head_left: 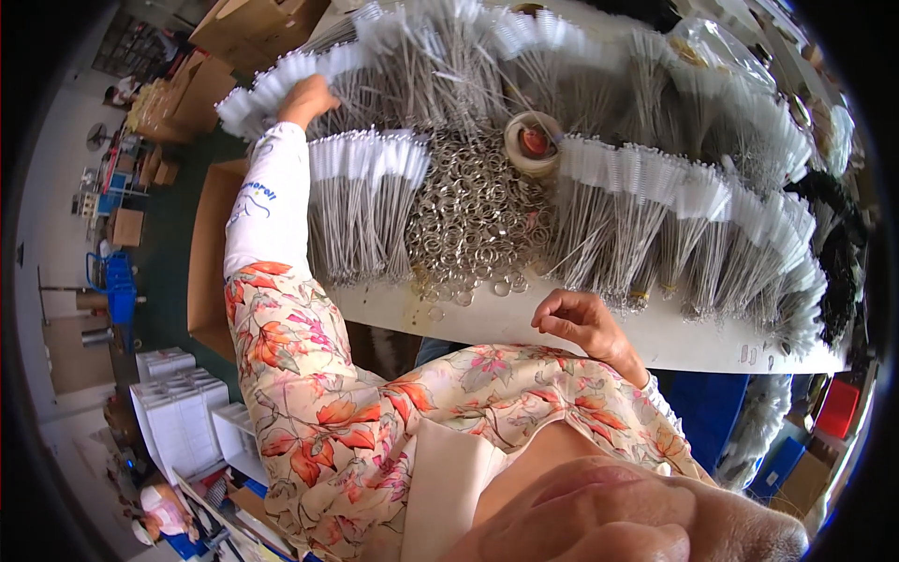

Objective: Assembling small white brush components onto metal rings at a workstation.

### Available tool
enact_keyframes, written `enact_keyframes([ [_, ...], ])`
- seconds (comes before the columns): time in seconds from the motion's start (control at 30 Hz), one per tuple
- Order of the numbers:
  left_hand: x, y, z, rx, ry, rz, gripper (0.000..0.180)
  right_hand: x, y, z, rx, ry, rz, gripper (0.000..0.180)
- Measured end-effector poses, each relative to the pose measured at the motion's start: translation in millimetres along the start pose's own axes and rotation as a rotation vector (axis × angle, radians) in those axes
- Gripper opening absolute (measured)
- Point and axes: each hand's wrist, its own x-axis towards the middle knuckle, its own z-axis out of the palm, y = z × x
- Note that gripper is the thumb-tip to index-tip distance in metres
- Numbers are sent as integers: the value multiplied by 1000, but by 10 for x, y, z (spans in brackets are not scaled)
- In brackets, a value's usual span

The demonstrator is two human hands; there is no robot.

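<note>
My left hand [307, 99] reaches to the far left of the table, its fingers curled among the white bristle heads of a row of wire brushes [351, 80]. Whether it grips a brush is hidden. Over the table's front edge, my right hand [582, 323] is loosely closed, thumb near the curled index finger; anything inside does not show. Between the hands lies a wide heap of metal split rings [478, 215]. Bundles of thin wire-handled brushes [365, 201] flank the heap on the left, and more brush bundles [637, 206] on the right.
A roll of pale tape [532, 143] sits behind the rings. Clear plastic bags [721, 51] and dark bristly bundles [832, 244] lie at the right end. A cardboard box [213, 253] stands left of the white table [468, 323]. Farther left are white plastic crates [178, 407].
</note>
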Motion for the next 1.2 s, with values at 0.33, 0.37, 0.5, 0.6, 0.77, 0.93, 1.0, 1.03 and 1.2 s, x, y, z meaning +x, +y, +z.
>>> enact_keyframes([
  [0.33, 163, -385, -202, -757, 483, 136, 28, 146, -94, -69, 18, 0, 5, 16],
  [0.37, 71, -205, -315, -1062, 486, 166, 27, 174, -94, -54, -17, -15, -1, 15],
  [0.5, -632, 774, -518, -1268, 122, 604, 23, 257, -226, -5, -294, -46, -112, 14],
  [0.6, -962, 1379, -482, -1172, -42, 660, 24, 305, -466, -6, -494, -31, -303, 14],
  [0.77, -909, 2072, -145, -923, -282, 570, 25, 340, -915, -74, -822, 29, -453, 11],
  [0.93, -522, 2102, 193, -806, 14, 650, 17, 389, -1564, -530, -1400, 192, -398, 5],
  [1.0, -609, 2074, 37, -1088, 4, 592, 16, 660, -1813, -1056, -1528, 328, -443, 6],
  [1.03, -720, 1993, -158, -1209, -39, 555, 18, 856, -1974, -1200, -1687, 447, -328, 7],
  [1.2, -1251, 1526, -745, -1327, 201, 603, 37, 1779, -2231, -1874, -1385, 558, 190, 14],
])
